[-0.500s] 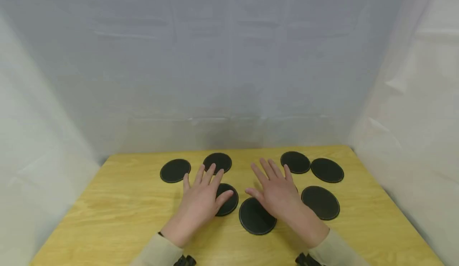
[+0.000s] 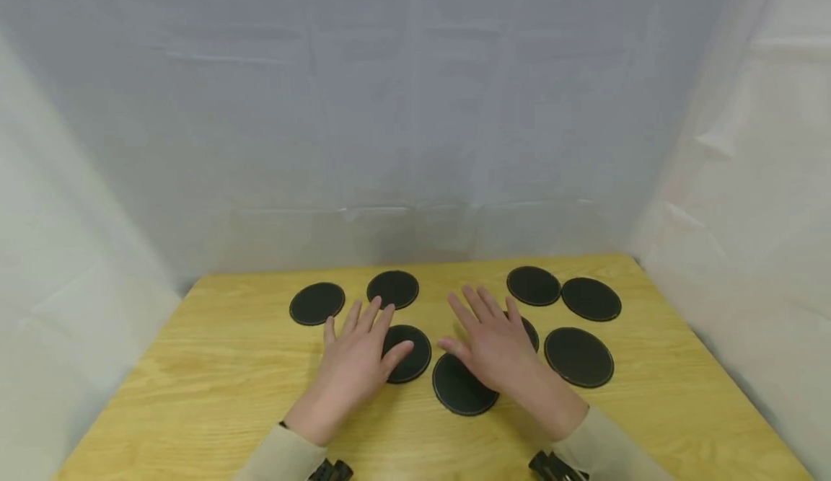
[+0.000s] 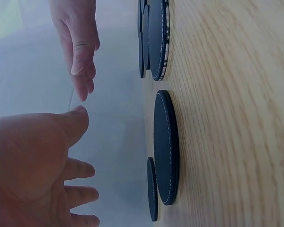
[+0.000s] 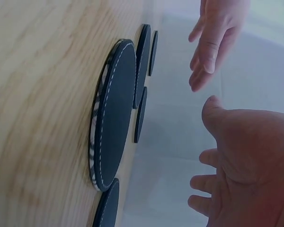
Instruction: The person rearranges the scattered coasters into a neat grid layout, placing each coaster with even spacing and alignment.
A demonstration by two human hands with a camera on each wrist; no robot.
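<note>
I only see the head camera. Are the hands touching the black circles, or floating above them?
Observer: Floating. The left wrist view shows the left hand clear of the left coaster.
Operator: And the other hand?
Observer: The right hand is off the table too, apart from the middle coaster.
Operator: Is that one all black?
Observer: Not quite. Its bottom edge shows a black-and-white striped pattern.

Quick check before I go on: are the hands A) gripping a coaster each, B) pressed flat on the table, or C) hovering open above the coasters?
C: both wrist views show the left hand and right hand open, clear of the black coasters.
</note>
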